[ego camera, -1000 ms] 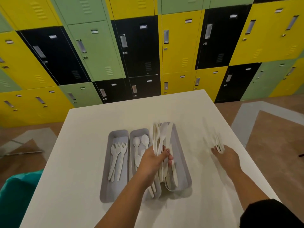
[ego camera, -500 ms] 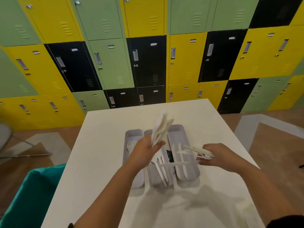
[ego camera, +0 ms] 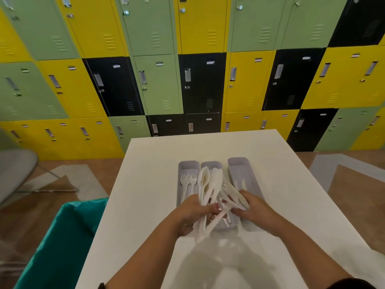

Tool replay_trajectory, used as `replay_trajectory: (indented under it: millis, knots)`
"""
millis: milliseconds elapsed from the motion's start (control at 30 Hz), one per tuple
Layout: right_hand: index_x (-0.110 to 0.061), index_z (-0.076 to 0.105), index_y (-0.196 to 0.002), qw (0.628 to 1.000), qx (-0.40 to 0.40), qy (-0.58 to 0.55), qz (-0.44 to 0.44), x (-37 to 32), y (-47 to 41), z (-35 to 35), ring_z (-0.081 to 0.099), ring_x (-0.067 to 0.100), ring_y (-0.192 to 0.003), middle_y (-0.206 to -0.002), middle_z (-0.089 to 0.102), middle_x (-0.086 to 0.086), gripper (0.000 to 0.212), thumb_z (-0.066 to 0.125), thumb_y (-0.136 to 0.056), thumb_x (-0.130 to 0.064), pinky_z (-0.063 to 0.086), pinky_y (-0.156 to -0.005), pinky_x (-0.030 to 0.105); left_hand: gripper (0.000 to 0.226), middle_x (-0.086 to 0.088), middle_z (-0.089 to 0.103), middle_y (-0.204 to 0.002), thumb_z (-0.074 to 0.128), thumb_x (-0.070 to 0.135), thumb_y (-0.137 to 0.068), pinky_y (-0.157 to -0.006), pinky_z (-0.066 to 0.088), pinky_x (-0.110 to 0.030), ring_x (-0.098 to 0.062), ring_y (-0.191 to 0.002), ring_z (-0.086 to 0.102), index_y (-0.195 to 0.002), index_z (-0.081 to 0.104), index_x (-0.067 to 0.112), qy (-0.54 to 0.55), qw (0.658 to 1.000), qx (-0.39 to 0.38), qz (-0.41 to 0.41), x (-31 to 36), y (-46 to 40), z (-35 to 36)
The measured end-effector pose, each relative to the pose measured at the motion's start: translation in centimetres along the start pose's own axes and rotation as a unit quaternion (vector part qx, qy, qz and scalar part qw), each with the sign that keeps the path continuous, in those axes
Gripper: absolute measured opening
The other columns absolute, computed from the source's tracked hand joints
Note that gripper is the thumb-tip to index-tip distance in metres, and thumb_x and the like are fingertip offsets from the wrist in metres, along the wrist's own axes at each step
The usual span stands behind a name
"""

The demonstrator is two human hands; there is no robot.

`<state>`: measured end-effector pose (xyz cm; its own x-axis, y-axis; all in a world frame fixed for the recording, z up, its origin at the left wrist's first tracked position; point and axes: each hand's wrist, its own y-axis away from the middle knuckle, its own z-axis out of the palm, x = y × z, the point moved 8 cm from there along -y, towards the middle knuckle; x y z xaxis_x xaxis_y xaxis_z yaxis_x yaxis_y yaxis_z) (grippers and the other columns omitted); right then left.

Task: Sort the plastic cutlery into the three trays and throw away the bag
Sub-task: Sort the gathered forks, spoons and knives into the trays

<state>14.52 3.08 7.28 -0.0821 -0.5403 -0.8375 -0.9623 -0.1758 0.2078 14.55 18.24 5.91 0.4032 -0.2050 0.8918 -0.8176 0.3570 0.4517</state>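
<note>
1. Since half a second before, the right hand (ego camera: 253, 207) had closed in on the left hand (ego camera: 194, 211), carrying its few pieces to the bundle of white plastic cutlery (ego camera: 210, 190).
2. Left fingers were clamped round the bundle; right fingers pinched pieces at its 3 o'clock side.
3. Both hands hovered over three grey trays (ego camera: 239, 167) on the white table (ego camera: 145, 184); forks (ego camera: 187, 182) lay in the 9 o'clock tray.
4. A teal bin (ego camera: 62, 236) stood at 8 o'clock.
</note>
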Motion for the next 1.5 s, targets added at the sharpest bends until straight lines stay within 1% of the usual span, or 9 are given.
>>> replay_trajectory:
  millis: [200, 333, 467, 567, 800, 967, 1167, 1433, 1500]
  knots:
    - [-0.023, 0.058, -0.11, 0.999, 0.026, -0.027, 0.034, -0.1, -0.5, 3.1, 0.062, 0.018, -0.093, -0.104, 0.066, 0.001, 0.027, 0.066, -0.085, -0.026, 0.048, -0.077, 0.025, 0.04, -0.019, 0.071, -0.102, 0.082, 0.007, -0.067, -0.093, 0.054, -0.041, -0.032, -0.099, 0.068, -0.105, 0.068, 0.008, 0.028, 0.999, 0.019, -0.006, -1.4, 0.0, -1.0]
    - [-0.022, 0.055, -0.104, 0.987, 0.108, -0.116, 0.023, -0.7, -1.1, 1.9, 0.056, 0.011, -0.079, -0.089, 0.06, -0.005, 0.016, 0.06, -0.09, -0.016, 0.043, -0.068, 0.022, 0.019, -0.013, 0.066, -0.082, 0.073, 0.002, -0.077, -0.077, 0.055, -0.036, -0.026, -0.076, 0.063, -0.094, 0.066, 0.005, 0.029, 0.999, 0.04, -0.013, -2.1, 0.1, -1.6]
    - [-0.015, 0.058, -0.093, 0.916, 0.118, -0.372, 0.097, 0.2, -1.6, 3.0, 0.043, 0.011, -0.052, -0.07, 0.052, 0.0, 0.007, 0.052, -0.095, -0.018, 0.039, -0.053, 0.024, 0.013, -0.011, 0.061, -0.077, 0.054, 0.001, -0.091, -0.068, 0.055, -0.03, -0.021, -0.068, 0.06, -0.089, 0.065, 0.008, 0.125, 0.988, 0.086, -0.001, -2.6, 0.0, -1.9]
    - [-0.007, 0.061, -0.105, 0.854, 0.06, -0.497, 0.138, -0.7, -1.5, 6.0, 0.056, 0.012, -0.048, -0.066, 0.058, 0.003, 0.02, 0.044, -0.098, -0.015, 0.048, -0.045, 0.024, 0.015, -0.015, 0.071, -0.093, 0.056, 0.01, -0.093, -0.078, 0.055, -0.038, -0.028, -0.085, 0.067, -0.101, 0.068, 0.01, 0.185, 0.979, 0.084, 0.018, -2.5, -0.2, -1.5]
    - [-0.008, 0.064, -0.108, 0.855, 0.089, -0.486, 0.155, -1.1, -2.1, 8.6, 0.066, 0.024, -0.086, -0.091, 0.07, 0.013, 0.021, 0.048, -0.095, -0.01, 0.054, -0.081, 0.036, 0.026, -0.006, 0.073, -0.107, 0.053, 0.02, -0.095, -0.087, 0.056, -0.035, -0.021, -0.1, 0.07, -0.119, 0.062, 0.02, 0.192, 0.975, 0.101, 0.038, -2.8, -0.6, -1.5]
    - [-0.017, 0.059, -0.113, 0.887, 0.118, -0.414, 0.169, -1.0, -2.7, 10.2, 0.065, 0.026, -0.1, -0.104, 0.069, 0.008, 0.024, 0.04, -0.098, -0.018, 0.051, -0.094, 0.044, 0.022, 0.004, 0.071, -0.107, 0.047, 0.022, -0.098, -0.071, 0.056, -0.022, -0.01, -0.094, 0.069, -0.113, 0.058, 0.035, 0.191, 0.976, 0.103, 0.034, -3.5, -0.4, -1.3]
    - [-0.02, 0.06, -0.114, 0.909, 0.119, -0.359, 0.173, -0.7, -3.9, 10.7, 0.065, 0.02, -0.096, -0.101, 0.069, 0.001, 0.03, 0.038, -0.099, -0.034, 0.053, -0.083, 0.036, 0.036, -0.002, 0.066, -0.121, 0.046, 0.038, -0.097, -0.103, 0.047, -0.038, -0.019, -0.115, 0.061, -0.128, 0.054, 0.022, 0.183, 0.98, 0.08, -0.004, -4.0, -0.8, -0.9]
    - [-0.029, 0.049, -0.132, 0.877, 0.06, -0.411, 0.243, 1.3, -5.6, 13.6, 0.058, 0.023, -0.117, -0.127, 0.06, 0.0, 0.09, 0.041, -0.064, -0.088, 0.043, -0.104, 0.044, 0.034, -0.01, 0.068, -0.118, 0.054, 0.024, -0.094, -0.095, 0.053, -0.035, -0.023, -0.11, 0.065, -0.127, 0.057, 0.015, 0.231, 0.97, 0.077, -0.009, -4.9, -1.6, -2.3]
    - [-0.03, 0.052, -0.126, 0.87, 0.024, -0.414, 0.266, -0.1, -5.1, 13.8, 0.057, 0.021, -0.118, -0.123, 0.062, 0.0, 0.073, 0.031, -0.077, -0.08, 0.044, -0.101, 0.037, 0.034, -0.013, 0.07, -0.113, 0.06, 0.018, -0.091, -0.089, 0.056, -0.036, -0.025, -0.104, 0.068, -0.123, 0.06, 0.01, 0.263, 0.959, 0.102, -0.017, -5.4, -1.8, -3.1]
